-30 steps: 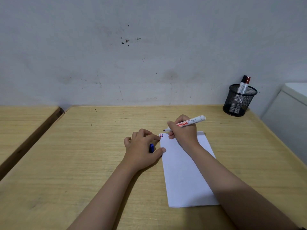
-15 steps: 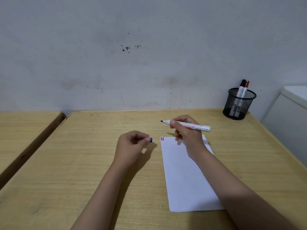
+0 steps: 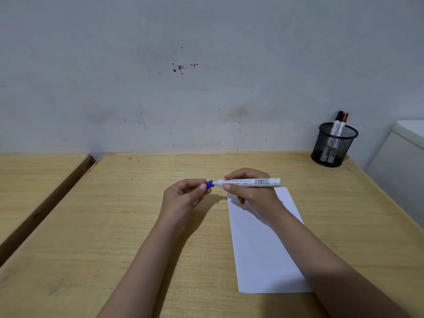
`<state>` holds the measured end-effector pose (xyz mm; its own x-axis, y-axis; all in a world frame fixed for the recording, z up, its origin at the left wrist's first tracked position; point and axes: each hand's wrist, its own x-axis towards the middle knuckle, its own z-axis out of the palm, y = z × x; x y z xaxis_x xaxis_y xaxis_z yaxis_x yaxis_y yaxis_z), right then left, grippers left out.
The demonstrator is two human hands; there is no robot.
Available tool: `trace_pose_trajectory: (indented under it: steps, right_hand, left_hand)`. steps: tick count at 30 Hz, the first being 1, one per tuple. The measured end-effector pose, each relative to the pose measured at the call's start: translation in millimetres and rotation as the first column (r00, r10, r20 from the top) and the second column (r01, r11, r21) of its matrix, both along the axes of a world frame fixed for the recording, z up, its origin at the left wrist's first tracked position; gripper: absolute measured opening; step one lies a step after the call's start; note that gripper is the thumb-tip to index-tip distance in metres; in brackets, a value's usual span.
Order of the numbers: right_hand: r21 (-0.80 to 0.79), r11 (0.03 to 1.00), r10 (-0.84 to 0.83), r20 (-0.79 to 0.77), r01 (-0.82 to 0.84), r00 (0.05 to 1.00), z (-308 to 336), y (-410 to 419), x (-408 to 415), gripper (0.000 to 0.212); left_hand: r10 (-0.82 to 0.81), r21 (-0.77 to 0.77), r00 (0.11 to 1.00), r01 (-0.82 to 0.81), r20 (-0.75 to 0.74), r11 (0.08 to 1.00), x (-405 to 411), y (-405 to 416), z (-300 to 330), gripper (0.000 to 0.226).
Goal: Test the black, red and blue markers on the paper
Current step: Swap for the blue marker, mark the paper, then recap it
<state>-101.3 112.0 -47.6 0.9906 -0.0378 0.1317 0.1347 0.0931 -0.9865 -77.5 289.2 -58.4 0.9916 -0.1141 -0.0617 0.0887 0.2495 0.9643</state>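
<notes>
Holding one marker (image 3: 250, 182) level, right hand (image 3: 250, 191) clamped on barrel; left hand (image 3: 183, 198) pinching blue cap (image 3: 209, 184); two markers (image 3: 339, 126) in cup (image 3: 332, 148); one paper (image 3: 263, 249); wooden table (image 3: 114, 226); grey wall (image 3: 160, 88).

Printing runs along the white barrel of the blue marker (image 3: 250, 182): lines of small text toward the blue cap (image 3: 209, 184), then a barcode nearer the barrel's far end. No word or digit of it can be read.
</notes>
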Motion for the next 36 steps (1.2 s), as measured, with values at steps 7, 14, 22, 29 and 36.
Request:
trace_pose_trajectory:
  steps: [7,14,22,29,36]
  right_hand:
    - [0.003,0.999,0.054,-0.043,-0.054,0.998,2.7,-3.8,-0.4,0.013]
    - [0.020,0.998,0.055,-0.040,-0.055,0.998,2.7,-4.0,-1.2,0.022]
    - [0.201,0.979,0.035,-0.019,-0.031,0.999,-3.4,4.9,4.0,0.024]
    - [0.255,0.966,0.042,-0.053,-0.028,0.998,-4.3,8.1,8.1,0.016]
    - [0.236,0.962,-0.081,-0.239,0.139,0.968,34.5,7.9,15.4,0.049]
  left_hand:
    - [-0.026,0.022,0.999,0.026,0.034,0.999,0.8,1.1,1.7,0.012]
    - [-0.079,0.022,0.992,0.078,0.094,0.997,-4.7,0.3,5.1,0.013]
    - [0.067,0.129,0.946,-0.113,0.316,0.985,-11.1,-5.3,6.2,0.012]
    - [0.130,0.141,0.930,-0.187,0.343,0.972,-10.3,-11.6,4.2,0.012]
    - [0.370,0.017,0.865,-0.399,0.338,0.917,-15.8,-16.9,17.0,0.009]
